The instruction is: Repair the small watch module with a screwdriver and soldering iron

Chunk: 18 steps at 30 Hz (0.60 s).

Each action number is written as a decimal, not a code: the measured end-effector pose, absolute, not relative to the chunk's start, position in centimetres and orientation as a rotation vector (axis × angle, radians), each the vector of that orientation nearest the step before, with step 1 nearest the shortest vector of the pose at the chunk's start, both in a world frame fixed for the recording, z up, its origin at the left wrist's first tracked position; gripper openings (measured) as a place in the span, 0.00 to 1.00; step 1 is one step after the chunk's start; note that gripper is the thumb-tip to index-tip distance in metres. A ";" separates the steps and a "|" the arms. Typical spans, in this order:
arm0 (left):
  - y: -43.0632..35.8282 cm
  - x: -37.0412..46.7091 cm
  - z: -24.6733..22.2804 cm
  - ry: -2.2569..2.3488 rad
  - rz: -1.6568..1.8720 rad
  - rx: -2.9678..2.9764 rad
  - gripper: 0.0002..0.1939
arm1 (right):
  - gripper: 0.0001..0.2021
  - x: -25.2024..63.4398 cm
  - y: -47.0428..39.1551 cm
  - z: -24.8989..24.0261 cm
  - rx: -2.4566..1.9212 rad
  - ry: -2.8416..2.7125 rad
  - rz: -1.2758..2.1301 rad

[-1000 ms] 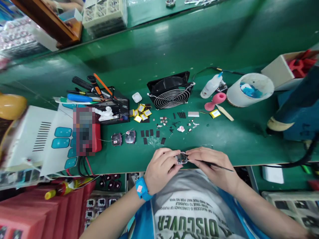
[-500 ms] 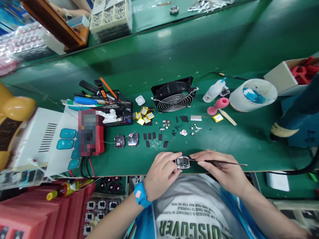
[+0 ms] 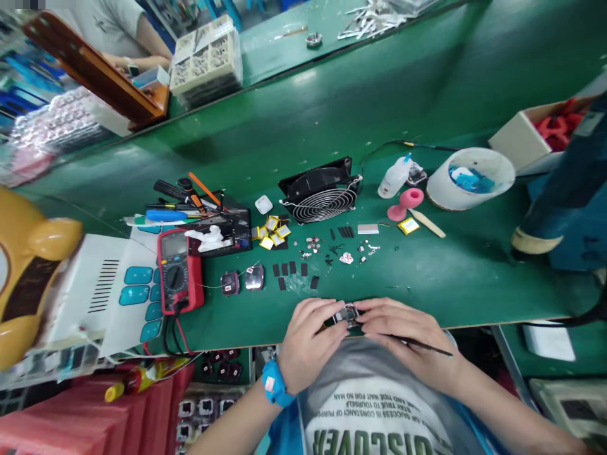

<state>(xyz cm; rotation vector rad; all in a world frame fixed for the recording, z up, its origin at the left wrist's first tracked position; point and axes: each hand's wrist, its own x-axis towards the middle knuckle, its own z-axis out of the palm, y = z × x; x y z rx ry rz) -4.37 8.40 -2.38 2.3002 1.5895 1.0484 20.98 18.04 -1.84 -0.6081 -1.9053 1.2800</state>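
At the front edge of the green bench (image 3: 455, 272), a small square device (image 3: 348, 314) with exposed electronics sits between my hands. My left hand (image 3: 310, 341), with a blue watch on the wrist, pinches its left side. The fingertips of my right hand (image 3: 408, 332) press on its right side, and a thin dark tool (image 3: 422, 344) lies across that palm, its tip hidden under the fingers. Black pads (image 3: 291, 268), small metal parts (image 3: 313, 243) and a white-red piece (image 3: 346, 258) lie beyond the device. Two square modules (image 3: 255, 277) rest to the left.
A red multimeter (image 3: 177, 272), tool tray (image 3: 237, 227) and yellow batteries (image 3: 272, 232) are on the left. A black fan (image 3: 322, 189) stands behind the parts. To the right are a bottle (image 3: 394, 177), white tub (image 3: 469, 180) and blue-black tool (image 3: 564, 189). Another person's arm shows at upper left.
My right-hand fingers have moved onto the device's right side, and the thin tool has shifted back into the palm, pointing lower right. The camera view has shifted slightly.
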 end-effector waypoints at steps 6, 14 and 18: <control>8.4 -4.7 -2.5 1.543 1.063 2.350 0.04 | 0.07 21.1 18.7 -1.9 -0.549 -1.962 1.235; 8.6 -4.3 -2.5 1.576 1.075 2.363 0.06 | 0.09 21.3 18.8 -2.0 -0.545 -1.954 1.292; 8.3 -4.3 -2.7 1.579 1.072 2.335 0.06 | 0.09 21.8 19.2 -1.9 -0.581 -1.916 1.325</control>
